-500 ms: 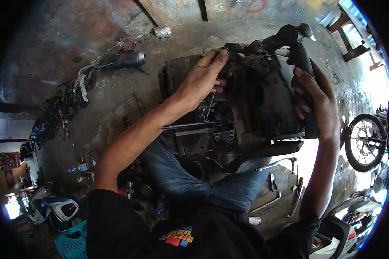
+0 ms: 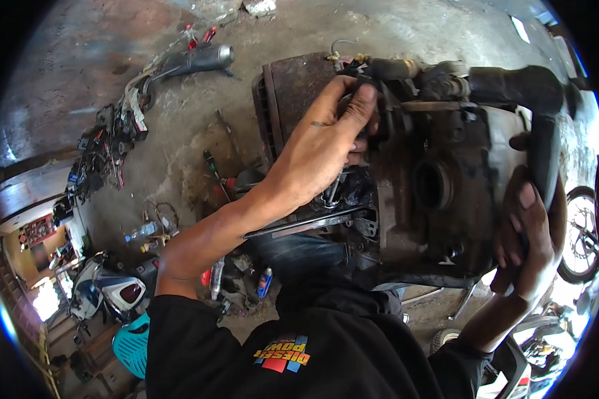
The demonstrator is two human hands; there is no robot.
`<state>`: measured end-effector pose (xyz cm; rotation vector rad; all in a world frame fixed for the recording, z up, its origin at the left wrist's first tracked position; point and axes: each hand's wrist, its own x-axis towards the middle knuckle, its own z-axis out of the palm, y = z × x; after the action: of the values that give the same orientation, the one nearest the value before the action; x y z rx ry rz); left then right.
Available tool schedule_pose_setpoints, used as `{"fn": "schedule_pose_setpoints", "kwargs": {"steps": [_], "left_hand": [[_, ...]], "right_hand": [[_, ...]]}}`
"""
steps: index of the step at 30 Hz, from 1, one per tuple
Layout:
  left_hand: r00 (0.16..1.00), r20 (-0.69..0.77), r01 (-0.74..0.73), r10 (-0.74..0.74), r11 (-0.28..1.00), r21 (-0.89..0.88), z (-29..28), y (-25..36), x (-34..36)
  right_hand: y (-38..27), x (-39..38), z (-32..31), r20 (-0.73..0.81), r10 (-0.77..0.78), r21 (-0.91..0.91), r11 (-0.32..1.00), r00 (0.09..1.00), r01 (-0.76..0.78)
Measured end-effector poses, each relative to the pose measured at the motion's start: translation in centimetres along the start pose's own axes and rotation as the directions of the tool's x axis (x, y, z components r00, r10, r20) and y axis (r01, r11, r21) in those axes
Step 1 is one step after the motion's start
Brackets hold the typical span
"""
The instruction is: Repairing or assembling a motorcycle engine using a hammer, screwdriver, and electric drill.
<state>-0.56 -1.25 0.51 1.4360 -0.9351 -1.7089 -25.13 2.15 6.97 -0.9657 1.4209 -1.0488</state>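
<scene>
A dark, greasy motorcycle engine assembly (image 2: pixel 432 226) lies across my bent legs, with a round port in its housing and black hoses (image 2: pixel 509 84) along its top. My left hand (image 2: pixel 339 130) is closed at the upper middle of the assembly, thumb pressed on a dark part; what its fingers grip is hidden. My right hand (image 2: pixel 532 229) wraps round the upright black hose (image 2: pixel 542 159) on the assembly's right side. A metal bar (image 2: pixel 313 223) crosses the assembly below my left wrist.
Loose tools and parts (image 2: pixel 113 143), an exhaust muffler (image 2: pixel 196 61) and bottles (image 2: pixel 263 282) lie on the concrete floor (image 2: pixel 180 126). A scooter (image 2: pixel 110 296) and a teal plastic chair (image 2: pixel 132 342) stand at lower left. A spoked wheel (image 2: pixel 576 233) is at the right.
The assembly and both my hands now sit further right in the view, the right hand also lower. The assembly is turned slightly, its port facing more upward; the background has shifted upward.
</scene>
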Motion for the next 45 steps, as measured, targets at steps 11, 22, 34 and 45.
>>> {"fn": "schedule_pose_setpoints", "kwargs": {"steps": [11, 22, 34, 45], "left_hand": [[0.999, 0.043, -0.018, 0.025, 0.989, -0.147, -0.6, -0.7, 0.3], [0.988, -0.001, -0.154, 0.155, 0.982, 0.112, -1.0, -1.2, -0.3], [0.994, 0.050, -0.109, 0.099, 0.965, 0.239, -0.9, -0.7, -0.3], [0.996, -0.029, -0.076, 0.082, 0.980, 0.186, -1.1, -1.0, -0.2]], "right_hand": [[-4.8, 5.9, -1.4, 0.459, -0.089, -0.114, 0.981, 0.884, 0.158], [-10.5, 13.5, 6.4, 0.541, 0.166, -0.782, 0.462, 0.825, 0.419], [-9.3, 12.5, 6.9, 0.352, 0.121, -0.864, 0.424, 0.928, 0.272], [-9.7, 11.0, 8.1, 0.218, 0.009, -0.894, 0.404, 0.976, 0.196]]}}
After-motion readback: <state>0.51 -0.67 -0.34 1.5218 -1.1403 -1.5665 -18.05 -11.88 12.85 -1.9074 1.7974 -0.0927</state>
